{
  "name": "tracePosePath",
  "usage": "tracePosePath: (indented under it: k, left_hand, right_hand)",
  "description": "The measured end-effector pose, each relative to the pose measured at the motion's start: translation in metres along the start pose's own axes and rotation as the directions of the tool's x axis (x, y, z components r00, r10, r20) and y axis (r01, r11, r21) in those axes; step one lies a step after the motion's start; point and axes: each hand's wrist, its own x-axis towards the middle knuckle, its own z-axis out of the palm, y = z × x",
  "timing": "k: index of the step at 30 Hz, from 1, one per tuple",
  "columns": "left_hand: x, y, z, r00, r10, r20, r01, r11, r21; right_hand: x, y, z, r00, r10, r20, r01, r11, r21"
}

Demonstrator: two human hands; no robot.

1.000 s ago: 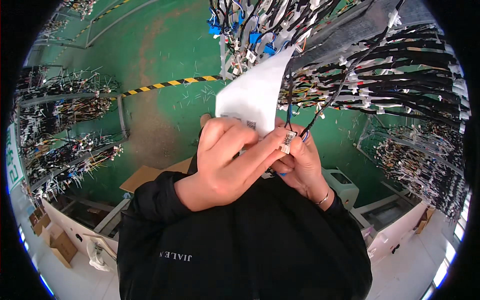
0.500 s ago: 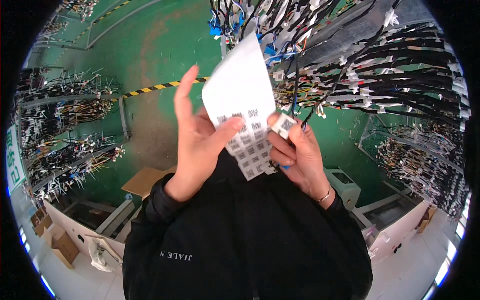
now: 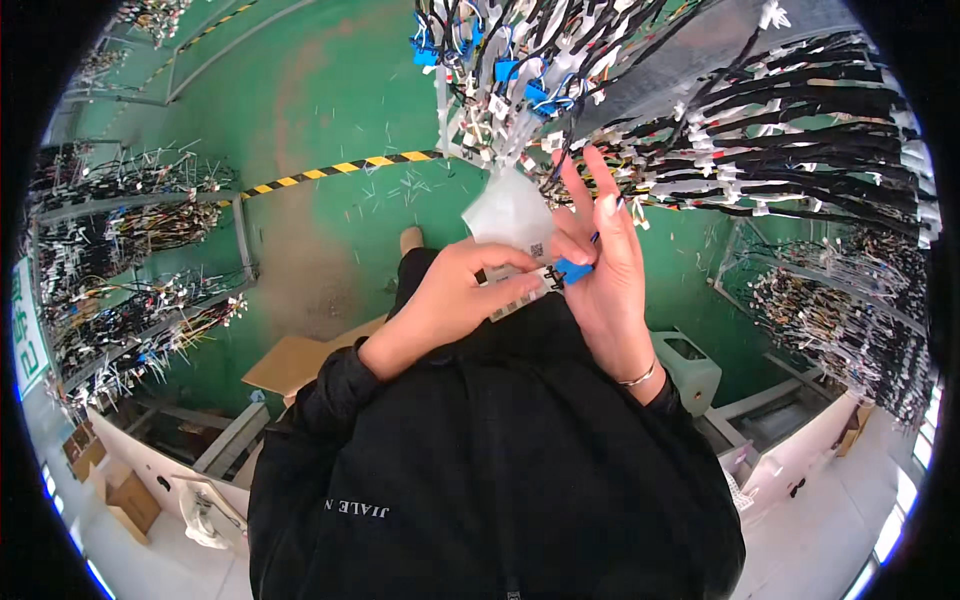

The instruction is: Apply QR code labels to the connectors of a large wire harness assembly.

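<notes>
A white sheet of small square code labels (image 3: 508, 212) hangs from my left hand (image 3: 450, 295), which is closed with thumb and fingers pinching it low down. Beside those fingertips is a small white-and-black connector piece (image 3: 551, 279), partly hidden by them. A blue connector (image 3: 573, 270) touches that piece and lies against my right hand (image 3: 612, 290). Some fingers of the right hand are bent by the blue connector, while others stretch upward. A thin dark wire shows between its fingers. Most of the label sheet's printed part is covered by my left hand.
Ahead hang dense wire harnesses (image 3: 780, 130) with white and blue connectors on a metal frame. More harness racks (image 3: 130, 200) stand left and right. Yellow-black tape (image 3: 340, 170) crosses the green floor. Cardboard (image 3: 295, 362) lies at lower left, and a pale green machine (image 3: 688, 370) stands at right.
The label sheet has swung down and partly folded away. My left hand has moved right and lower, closing near the connector. My right hand's fingers have lifted, and the blue connector now shows clearly.
</notes>
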Motion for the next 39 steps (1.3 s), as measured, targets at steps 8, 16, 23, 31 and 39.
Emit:
tracePosePath:
  k: [8,16,23,31,39]
  left_hand:
    - [-0.008,0.006,0.003,0.705,0.592,-0.391,-0.242,0.719,0.652]
    - [-0.006,0.018,0.005,0.657,0.722,-0.218,-0.306,0.519,0.798]
    - [-0.017,0.029,-0.019,0.928,0.093,-0.361,-0.122,0.991,-0.06]
    - [-0.015,0.04,-0.021,0.968,0.034,-0.248,-0.109,0.949,-0.296]
    - [-0.02,0.064,-0.021,0.776,0.545,-0.319,-0.098,0.602,0.792]
  right_hand:
    - [-0.034,0.03,-0.02,0.992,0.101,-0.073,-0.107,0.99,-0.088]
    - [-0.04,0.035,-0.001,0.996,0.07,0.046,-0.076,0.986,0.147]
    - [-0.03,0.017,-0.021,0.936,-0.241,0.256,0.306,0.917,-0.255]
    - [-0.041,0.016,-0.017,0.927,-0.145,0.346,0.199,0.972,-0.124]
    - [-0.039,0.016,-0.017,0.904,-0.279,0.323,0.371,0.888,-0.273]
